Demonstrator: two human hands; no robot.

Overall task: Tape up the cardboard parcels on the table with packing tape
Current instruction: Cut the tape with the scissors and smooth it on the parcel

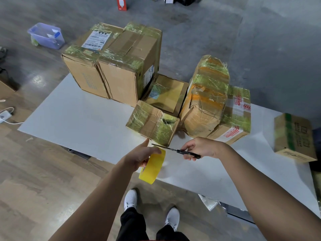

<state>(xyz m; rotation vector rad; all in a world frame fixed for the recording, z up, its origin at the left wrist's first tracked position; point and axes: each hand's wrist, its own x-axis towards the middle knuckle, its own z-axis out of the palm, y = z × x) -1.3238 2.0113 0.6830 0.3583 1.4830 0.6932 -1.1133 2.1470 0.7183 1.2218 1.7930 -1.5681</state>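
**Tape roll and scissors meet at the table's near edge**

Closest to me, two bare forearms reach out over the near edge of the table (pixel 78 119). The left hand (pixel 140 154) curls its fingers round a yellow tape roll (pixel 152 167), held on edge. Its forefinger stretches toward the near corner of the small parcel (pixel 152 124); I cannot tell whether it touches. The right hand (pixel 203 147) grips the black handles of the scissors (pixel 175 150). The blades point left and lie just above the roll, near the left hand's knuckles. Below the arms I see white shoes (pixel 130 199) on the floor.

The small parcel sits just beyond both hands, wrapped in glossy tape. Behind it lies a flat parcel (pixel 166 93). To its right a bulging parcel (pixel 205 98) banded in orange rests against a red-printed parcel (pixel 238 115). At the far edge a labelled tall parcel (pixel 86 66) stands touching a second tall parcel (pixel 128 66). A green-striped parcel (pixel 295 136) sits well apart at the right end. A purple bin (pixel 46 35) stands on the floor beyond the table.
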